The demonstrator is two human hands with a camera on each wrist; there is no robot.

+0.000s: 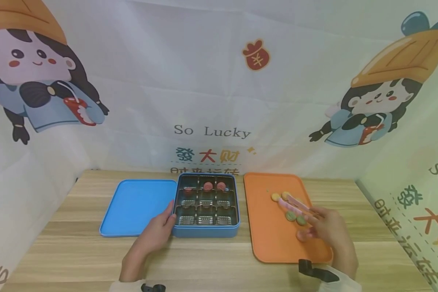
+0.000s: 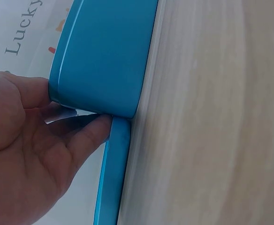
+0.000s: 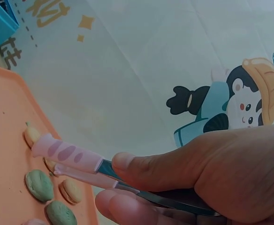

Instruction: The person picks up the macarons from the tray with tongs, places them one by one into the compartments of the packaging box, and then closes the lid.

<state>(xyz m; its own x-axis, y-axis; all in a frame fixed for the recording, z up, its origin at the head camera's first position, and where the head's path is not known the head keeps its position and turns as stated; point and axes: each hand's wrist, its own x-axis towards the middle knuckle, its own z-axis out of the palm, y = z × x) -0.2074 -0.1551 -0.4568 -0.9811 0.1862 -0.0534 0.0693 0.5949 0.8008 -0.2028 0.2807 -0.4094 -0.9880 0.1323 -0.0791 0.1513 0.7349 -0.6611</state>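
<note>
My left hand [image 1: 157, 232] rests against the left side of a blue tin box [image 1: 206, 232], thumb near the rim and fingers lower down. The box has a dark divided insert, with reddish macarons [image 1: 208, 186] in its back row. My right hand [image 1: 330, 227] holds tongs with pink tips [image 3: 66, 152] over the orange tray [image 1: 268, 239]. The tips lie at the yellow macarons [image 3: 32, 136]; whether they pinch one I cannot tell. Closer to the hand are green macarons [image 1: 290, 215] and a pink macaron [image 1: 302, 236], partly covered by the fingers.
A flat blue lid [image 1: 140, 207] lies left of the box, its edge right by the left hand. All stands on a wood-grain table [image 1: 211, 267]. A printed white cloth [image 1: 204, 81] hangs close behind the box and tray and along the sides.
</note>
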